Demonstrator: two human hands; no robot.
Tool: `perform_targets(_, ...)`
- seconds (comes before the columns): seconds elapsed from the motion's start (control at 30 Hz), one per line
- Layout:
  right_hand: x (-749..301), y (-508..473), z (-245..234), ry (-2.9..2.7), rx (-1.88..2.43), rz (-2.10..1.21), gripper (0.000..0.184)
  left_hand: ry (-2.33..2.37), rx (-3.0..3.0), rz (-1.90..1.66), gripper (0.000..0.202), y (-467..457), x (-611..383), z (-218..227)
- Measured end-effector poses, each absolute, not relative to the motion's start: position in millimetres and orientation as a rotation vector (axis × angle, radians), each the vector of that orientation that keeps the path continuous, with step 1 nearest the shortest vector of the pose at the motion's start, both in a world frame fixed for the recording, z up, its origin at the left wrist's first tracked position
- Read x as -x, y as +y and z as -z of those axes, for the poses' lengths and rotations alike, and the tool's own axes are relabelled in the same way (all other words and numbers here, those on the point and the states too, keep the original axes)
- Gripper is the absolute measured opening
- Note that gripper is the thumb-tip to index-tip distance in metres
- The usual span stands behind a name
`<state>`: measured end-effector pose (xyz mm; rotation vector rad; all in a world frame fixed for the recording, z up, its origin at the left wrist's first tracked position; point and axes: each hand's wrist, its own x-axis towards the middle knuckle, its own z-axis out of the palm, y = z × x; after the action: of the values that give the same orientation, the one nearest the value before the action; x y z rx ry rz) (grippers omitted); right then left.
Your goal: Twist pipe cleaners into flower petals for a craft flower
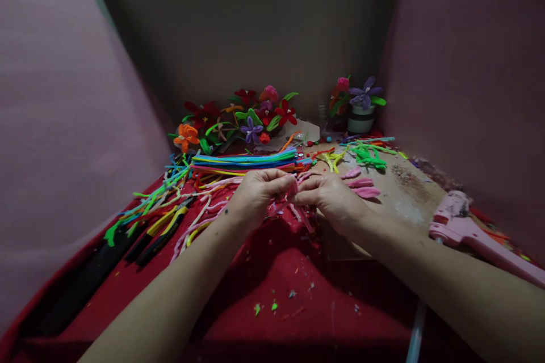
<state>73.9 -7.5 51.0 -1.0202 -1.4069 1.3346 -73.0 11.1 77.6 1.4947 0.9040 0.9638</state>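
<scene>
Over the middle of the red cloth, my left hand (pixel 256 195) and my right hand (pixel 331 199) come close together. Both pinch a pink pipe cleaner (pixel 294 186) between thumb and fingers, and part of it is hidden behind the fingertips. Just beyond my right hand lie several pink looped petals (pixel 363 187). A bundle of coloured pipe cleaners (pixel 242 161), in blue, green, yellow and red, stretches behind my left hand. Loose pale pink pipe cleaners (pixel 204 210) are scattered left of that hand.
Pliers with yellow and black handles (pixel 164 232) lie at left. A pink glue gun (pixel 468 232) rests at right, its clear glue stick (pixel 417 329) under my forearm. Cardboard (pixel 409 195) carries green pipe cleaners (pixel 368 156). Pipe-cleaner flowers (pixel 251 130) and a striped pot (pixel 361 120) stand behind.
</scene>
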Motion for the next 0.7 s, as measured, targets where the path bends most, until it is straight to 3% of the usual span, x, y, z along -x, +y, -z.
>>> perform_targets(0.3,-73.7,-9.4,-55.8,-1.334,1.01,-1.407,0.011,1.008,-1.548,-0.989,0.013,2.7,66.8,-82.3)
perform_targets(0.5,-73.0,-9.7,-54.2,-1.243,0.989,-1.458,0.006,1.091,-1.882,-1.294,0.008,2.1,64.0,-75.9)
perform_targets(0.7,-73.6,-7.5,-58.2,-1.027,0.92,-1.514,0.013,1.063,-1.717,-1.009,0.027,10.2,73.2,-86.6)
